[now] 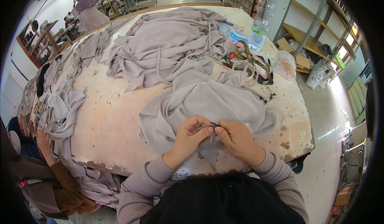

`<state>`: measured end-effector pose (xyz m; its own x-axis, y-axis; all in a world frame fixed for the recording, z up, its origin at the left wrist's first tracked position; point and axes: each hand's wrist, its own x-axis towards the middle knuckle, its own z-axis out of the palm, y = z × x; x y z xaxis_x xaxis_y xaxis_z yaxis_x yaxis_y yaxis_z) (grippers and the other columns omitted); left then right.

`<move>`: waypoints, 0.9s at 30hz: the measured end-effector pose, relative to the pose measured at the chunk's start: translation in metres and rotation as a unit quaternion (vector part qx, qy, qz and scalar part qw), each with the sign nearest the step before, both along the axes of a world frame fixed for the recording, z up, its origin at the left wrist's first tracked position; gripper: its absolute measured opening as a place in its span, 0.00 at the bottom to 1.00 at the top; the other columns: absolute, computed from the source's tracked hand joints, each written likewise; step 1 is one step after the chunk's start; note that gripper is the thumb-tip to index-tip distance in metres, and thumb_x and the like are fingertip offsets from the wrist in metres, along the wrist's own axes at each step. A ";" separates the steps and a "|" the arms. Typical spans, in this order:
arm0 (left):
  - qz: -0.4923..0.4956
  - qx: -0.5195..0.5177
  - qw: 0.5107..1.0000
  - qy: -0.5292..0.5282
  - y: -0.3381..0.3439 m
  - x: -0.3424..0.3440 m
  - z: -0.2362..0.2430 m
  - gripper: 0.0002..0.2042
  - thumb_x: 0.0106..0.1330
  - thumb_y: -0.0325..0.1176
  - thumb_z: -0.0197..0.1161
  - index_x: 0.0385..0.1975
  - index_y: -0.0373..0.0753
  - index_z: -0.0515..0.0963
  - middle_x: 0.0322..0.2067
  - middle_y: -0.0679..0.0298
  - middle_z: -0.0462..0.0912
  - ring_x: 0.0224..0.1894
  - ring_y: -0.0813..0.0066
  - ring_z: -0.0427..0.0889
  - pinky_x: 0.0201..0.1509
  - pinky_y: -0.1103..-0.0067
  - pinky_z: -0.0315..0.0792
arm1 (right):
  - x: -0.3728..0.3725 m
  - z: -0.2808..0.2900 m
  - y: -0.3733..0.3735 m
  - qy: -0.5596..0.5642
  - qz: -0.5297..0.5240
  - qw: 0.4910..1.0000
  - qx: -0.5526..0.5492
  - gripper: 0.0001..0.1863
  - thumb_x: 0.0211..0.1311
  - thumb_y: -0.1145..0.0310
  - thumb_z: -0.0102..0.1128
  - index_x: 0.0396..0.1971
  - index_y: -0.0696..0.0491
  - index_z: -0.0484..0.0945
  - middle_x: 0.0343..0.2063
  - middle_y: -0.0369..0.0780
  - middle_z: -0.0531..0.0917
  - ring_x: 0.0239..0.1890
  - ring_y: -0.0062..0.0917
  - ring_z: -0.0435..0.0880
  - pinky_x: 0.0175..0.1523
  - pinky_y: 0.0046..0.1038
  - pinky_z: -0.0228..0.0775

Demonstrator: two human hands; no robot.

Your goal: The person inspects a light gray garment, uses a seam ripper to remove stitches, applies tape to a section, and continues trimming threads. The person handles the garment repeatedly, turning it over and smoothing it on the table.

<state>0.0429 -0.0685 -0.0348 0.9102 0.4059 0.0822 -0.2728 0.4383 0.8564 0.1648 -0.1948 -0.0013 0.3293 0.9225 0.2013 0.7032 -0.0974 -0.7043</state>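
Note:
My left hand (188,136) and my right hand (239,139) meet over the near edge of the table, fingers closed. Between their fingertips is a small dark object (215,124), pinched from both sides; it is mostly covered, and I cannot make out its kind. Just beyond and under my hands lies a loose heap of grey-beige fabric (208,96). A corner of cloth (209,158) hangs down below my fingers.
A larger pile of the same fabric (172,44) covers the table's (108,124) far middle. At the right stand a water bottle (260,26), tape rolls (244,68) and a clear plastic bag (285,65). On the left, a co-worker's hand (45,144) touches more cloth (66,108).

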 end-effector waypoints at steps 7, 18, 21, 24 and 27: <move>0.006 0.012 1.000 0.008 -0.001 -0.001 0.004 0.04 0.61 0.21 0.57 0.34 0.34 0.72 0.31 0.68 0.76 0.32 0.88 0.73 0.33 0.91 0.67 | 0.001 0.001 0.000 -0.029 -0.006 1.000 0.001 0.17 0.63 0.57 0.49 0.22 0.56 0.67 0.18 0.47 0.73 0.24 0.44 0.74 0.27 0.38 0.62; 0.031 0.023 0.998 0.053 -0.003 0.002 0.007 0.02 0.61 0.25 0.58 0.30 0.38 0.71 0.22 0.72 0.74 0.21 0.90 0.67 0.22 0.91 0.58 | 0.016 -0.016 -0.001 0.124 -0.035 0.992 0.016 0.20 0.65 0.55 0.46 0.22 0.56 0.71 0.14 0.40 0.68 0.20 0.28 0.72 0.26 0.30 0.62; 0.036 -0.002 0.998 0.044 -0.001 0.001 0.007 0.04 0.61 0.24 0.59 0.31 0.37 0.70 0.24 0.70 0.74 0.22 0.90 0.69 0.23 0.91 0.60 | 0.027 -0.012 -0.003 0.355 -0.042 0.933 0.043 0.21 0.66 0.52 0.45 0.23 0.56 0.72 0.15 0.34 0.67 0.21 0.17 0.68 0.26 0.22 0.59; 0.010 -0.037 0.999 0.015 0.001 0.000 0.006 0.07 0.59 0.21 0.61 0.32 0.36 0.68 0.28 0.67 0.77 0.25 0.89 0.72 0.26 0.91 0.65 | 0.020 -0.009 -0.002 0.390 -0.039 0.917 0.072 0.22 0.64 0.51 0.47 0.24 0.55 0.73 0.17 0.31 0.70 0.21 0.12 0.65 0.25 0.17 0.56; 0.018 0.007 0.999 0.027 0.000 0.001 0.005 0.09 0.58 0.22 0.62 0.30 0.38 0.67 0.28 0.67 0.76 0.25 0.89 0.72 0.26 0.91 0.66 | 0.008 -0.008 0.004 0.295 -0.020 0.952 0.075 0.21 0.62 0.50 0.51 0.27 0.55 0.74 0.18 0.30 0.72 0.19 0.11 0.63 0.24 0.16 0.55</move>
